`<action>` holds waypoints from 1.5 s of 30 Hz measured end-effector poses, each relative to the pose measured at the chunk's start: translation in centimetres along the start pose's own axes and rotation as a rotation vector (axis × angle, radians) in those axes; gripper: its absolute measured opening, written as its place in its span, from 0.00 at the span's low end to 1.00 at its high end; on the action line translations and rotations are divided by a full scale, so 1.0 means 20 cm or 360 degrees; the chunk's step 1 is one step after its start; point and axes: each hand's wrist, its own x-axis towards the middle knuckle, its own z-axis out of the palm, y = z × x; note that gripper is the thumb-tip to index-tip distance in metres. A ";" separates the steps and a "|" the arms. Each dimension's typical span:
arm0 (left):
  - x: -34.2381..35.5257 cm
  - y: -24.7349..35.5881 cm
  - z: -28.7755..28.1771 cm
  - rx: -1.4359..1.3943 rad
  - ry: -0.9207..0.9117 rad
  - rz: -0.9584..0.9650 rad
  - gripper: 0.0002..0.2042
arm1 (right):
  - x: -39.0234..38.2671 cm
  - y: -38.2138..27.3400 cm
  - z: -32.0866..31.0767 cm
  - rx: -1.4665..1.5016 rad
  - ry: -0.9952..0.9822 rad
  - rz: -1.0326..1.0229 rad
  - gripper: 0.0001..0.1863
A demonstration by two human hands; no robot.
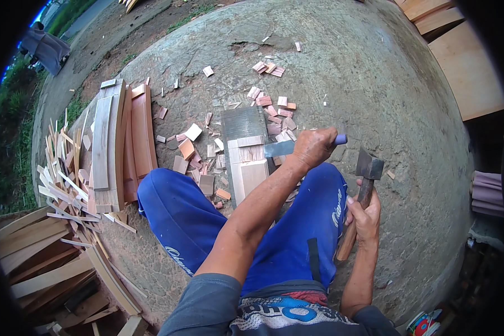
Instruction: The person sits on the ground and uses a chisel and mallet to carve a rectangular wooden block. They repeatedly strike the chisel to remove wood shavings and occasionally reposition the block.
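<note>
My left hand (316,148) is closed around a broad, flat-bladed chisel (279,149) with a purple handle end. The blade points left, its tip at the right side of a pale notched wood piece (246,173). That piece lies on a dark weathered board (242,119) on the ground between my knees. My right hand (365,215) grips the wooden handle of a hammer (369,166), held head up beside my right knee. The hammer head is dark metal, with one pointed end and one square face.
Cut wood chips (274,115) lie scattered around the board. On the left stand stacked planks (109,145) beside a heap of thin offcuts (67,168). More boards (45,246) are piled at lower left. Large panels (467,70) lie at upper right. A person (43,47) is far left.
</note>
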 end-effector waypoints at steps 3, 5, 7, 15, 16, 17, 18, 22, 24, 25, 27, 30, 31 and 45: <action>-0.02 -0.01 0.02 0.0010 -0.0010 0.0059 0.11 | 0.06 -0.04 0.01 0.0012 0.0117 -0.0183 0.30; 0.00 -0.03 0.03 0.0001 0.0036 0.0014 0.10 | 0.13 -0.07 0.04 0.0030 0.0223 -0.0297 0.30; 0.02 -0.01 0.01 0.0034 0.0005 -0.0028 0.10 | 0.21 -0.05 0.06 -0.0240 0.0138 -0.0286 0.29; 0.02 -0.02 0.02 0.0042 -0.0037 -0.0078 0.10 | 0.32 -0.07 0.03 -0.0227 0.0027 -0.0198 0.25; 0.01 -0.01 0.02 0.0054 -0.0031 -0.0073 0.10 | 0.34 -0.03 0.05 -0.0130 0.0162 -0.0252 0.24; 0.01 -0.02 0.03 0.0067 -0.0016 -0.0064 0.10 | 0.34 -0.02 0.08 -0.0033 0.0296 -0.0315 0.24; 0.01 -0.03 0.04 0.0081 -0.0002 -0.0055 0.10 | 0.31 -0.07 0.09 -0.0332 0.0139 -0.0134 0.24; -0.04 -0.07 -0.01 0.0139 -0.0160 -0.0067 0.09 | 0.34 -0.04 0.00 -0.0880 -0.0310 -0.0157 0.24; -0.04 -0.06 -0.04 0.0059 -0.0069 -0.0041 0.09 | 0.31 -0.07 0.04 -0.0526 -0.0129 -0.0196 0.26; -0.05 -0.06 -0.06 0.0019 -0.0023 -0.0027 0.09 | 0.29 -0.10 0.05 -0.0326 -0.0036 -0.0120 0.26; -0.04 -0.01 -0.08 -0.0059 0.0012 -0.0004 0.09 | 0.27 -0.11 0.08 -0.0095 0.0097 -0.0232 0.27; -0.01 0.02 -0.06 -0.0026 0.0012 -0.0041 0.09 | 0.24 -0.11 0.08 -0.0018 0.0072 -0.0267 0.27; 0.00 0.00 -0.06 -0.0028 0.0028 -0.0016 0.09 | 0.22 -0.12 0.07 -0.0039 0.0026 -0.0256 0.27; -0.02 -0.06 -0.03 0.0023 0.0103 -0.0035 0.09 | 0.32 -0.04 0.06 -0.1061 -0.0229 -0.0250 0.28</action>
